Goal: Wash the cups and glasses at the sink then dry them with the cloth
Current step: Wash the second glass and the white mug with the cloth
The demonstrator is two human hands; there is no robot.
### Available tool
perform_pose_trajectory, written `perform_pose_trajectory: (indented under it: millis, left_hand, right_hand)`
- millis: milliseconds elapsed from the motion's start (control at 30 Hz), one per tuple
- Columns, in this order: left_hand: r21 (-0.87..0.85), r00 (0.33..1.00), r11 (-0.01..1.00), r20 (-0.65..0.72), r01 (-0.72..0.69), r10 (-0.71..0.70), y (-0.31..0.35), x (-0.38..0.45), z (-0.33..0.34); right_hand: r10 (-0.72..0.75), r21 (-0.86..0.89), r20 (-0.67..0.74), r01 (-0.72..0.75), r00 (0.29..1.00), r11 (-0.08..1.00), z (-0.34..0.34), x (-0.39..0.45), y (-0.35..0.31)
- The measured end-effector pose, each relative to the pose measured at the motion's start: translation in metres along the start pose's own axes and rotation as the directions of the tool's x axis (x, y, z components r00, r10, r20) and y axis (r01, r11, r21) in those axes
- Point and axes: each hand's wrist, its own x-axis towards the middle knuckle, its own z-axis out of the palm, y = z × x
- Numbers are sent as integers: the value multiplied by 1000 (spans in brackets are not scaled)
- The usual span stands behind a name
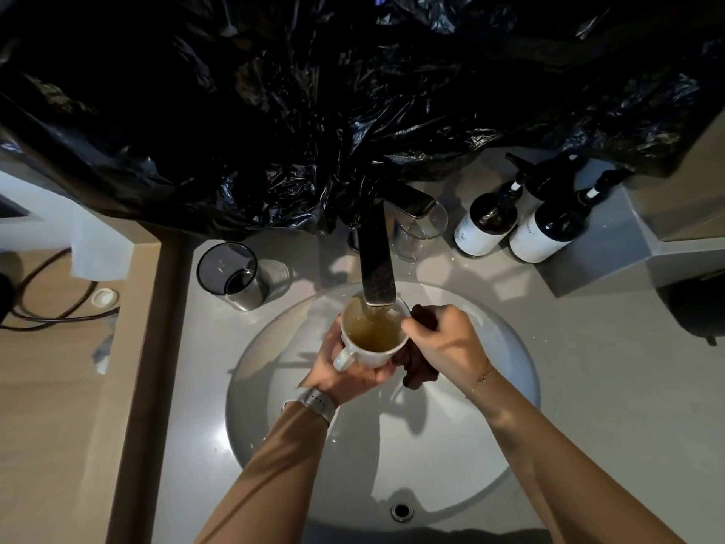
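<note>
In the middle of the frame the left hand (345,367) holds a white cup (372,335) over the round sink (490,445), directly under the spout of the tap (376,261). The fingers of this hand are curled around the cup from the lower left side, so its grip is on the cup. The cup stands upright, its mouth facing up; brownish water fills it, and its handle points to the lower left of the frame. The right hand (447,343) touches the right rim of the cup and its grip is closed on a dark cloth (418,367), which hangs down beside the cup.

The spout comes very close to the upper rim of the cup. Below the hands the basin is wide and free down to the drain (401,511). At the left on the bench (196,386) stands a dark glass (231,274); a clear glass (419,233) stands right of the tap, near two bottles (514,225). Black plastic sheet (314,111) covers the upper frame.
</note>
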Motion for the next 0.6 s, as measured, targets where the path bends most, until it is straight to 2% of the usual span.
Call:
perform_pose_trajectory:
  millis: [100, 233, 367, 567, 600]
  left_hand:
    - [-6, 998, 1000, 62, 5, -5, -5, 4, 4]
    - [-96, 999, 995, 44, 13, -8, -4, 9, 7]
    - [-178, 999, 984, 50, 20, -12, -4, 8, 9]
    - [-168, 999, 986, -52, -22, 14, -6, 1, 12]
    - [-124, 997, 991, -54, -54, 48, -6, -2, 12]
  right_hand:
    - [37, 151, -7, -36, 999, 988, -2, -10, -1]
    - [67, 361, -25, -54, 997, 931, -11, -26, -7]
    - [131, 428, -44, -100, 990, 898, -25, -38, -7]
    - [203, 486, -90, -135, 975, 863, -42, -45, 2]
    - [214, 501, -90, -142, 973, 854, -42, -46, 4]
